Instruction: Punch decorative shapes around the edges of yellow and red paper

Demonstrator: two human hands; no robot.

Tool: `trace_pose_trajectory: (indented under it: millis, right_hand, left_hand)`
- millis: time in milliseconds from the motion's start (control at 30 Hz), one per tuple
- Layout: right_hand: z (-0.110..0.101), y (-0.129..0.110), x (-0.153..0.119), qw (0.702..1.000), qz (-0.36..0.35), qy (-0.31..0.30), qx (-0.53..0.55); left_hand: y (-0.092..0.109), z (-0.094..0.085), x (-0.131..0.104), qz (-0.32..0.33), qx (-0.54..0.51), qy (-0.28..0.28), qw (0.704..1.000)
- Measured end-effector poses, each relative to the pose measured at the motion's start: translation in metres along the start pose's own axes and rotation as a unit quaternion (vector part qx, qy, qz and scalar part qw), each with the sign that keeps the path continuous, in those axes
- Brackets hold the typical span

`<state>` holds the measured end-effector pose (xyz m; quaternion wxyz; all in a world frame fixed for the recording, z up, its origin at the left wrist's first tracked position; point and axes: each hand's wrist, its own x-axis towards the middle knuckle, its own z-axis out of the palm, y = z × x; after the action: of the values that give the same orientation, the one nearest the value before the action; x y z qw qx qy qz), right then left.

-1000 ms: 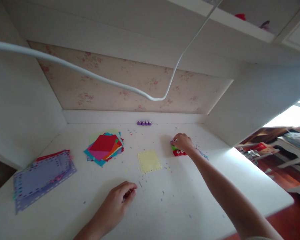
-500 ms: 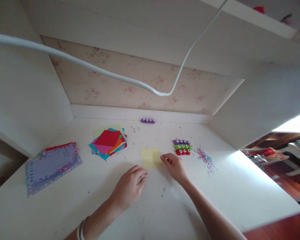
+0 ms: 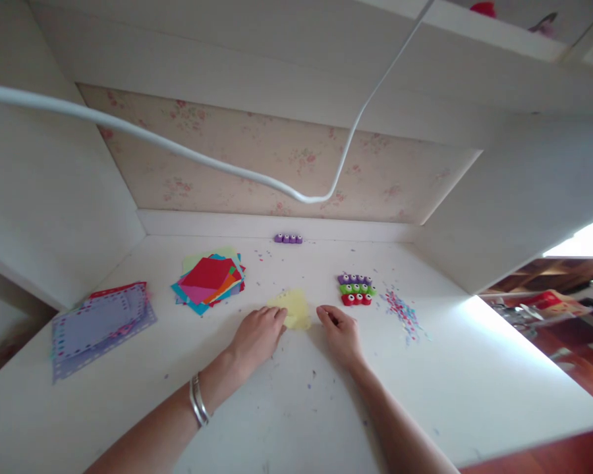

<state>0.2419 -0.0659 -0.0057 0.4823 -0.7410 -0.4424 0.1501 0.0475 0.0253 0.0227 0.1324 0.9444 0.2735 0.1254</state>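
Note:
A pale yellow sheet (image 3: 297,309), blurred by motion, lies at the middle of the white table. My left hand (image 3: 261,330) is at its left edge, with the fingers together and the fingertips on the paper. Just right of the sheet is my right hand (image 3: 340,332), its fingers curled into a pinch; whatever may be between them is too small to make out. Beyond that hand stand rows of purple, green and red punches (image 3: 356,289) with eye-like tops. Another purple row (image 3: 288,239) is by the back wall.
Coloured paper (image 3: 210,280) is piled at the back left. Purple sheets with punched edges (image 3: 101,329) lie farther left. Tiny paper bits (image 3: 402,313) are heaped on the right. A white cable (image 3: 202,155) hangs across the upper view.
My left hand has moved up onto the left edge of the yellow sheet. The sheet has shifted slightly left, and my right hand now sits apart from it. The camera view has shifted a little.

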Motion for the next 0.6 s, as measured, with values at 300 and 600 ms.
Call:
trace_pose_trajectory:
  millis: [300,600]
  right_hand:
    - [-0.003,0.001,-0.001,1.0,-0.021,-0.013,0.011]
    - [-0.005,0.001,-0.004,0.998,-0.036,-0.042,-0.009]
  left_hand:
    - [-0.005,-0.013,-0.028,-0.001,0.024,-0.018,1.0]
    - [-0.095,-0.083,-0.078,-0.258,-0.315,0.14,0.903]
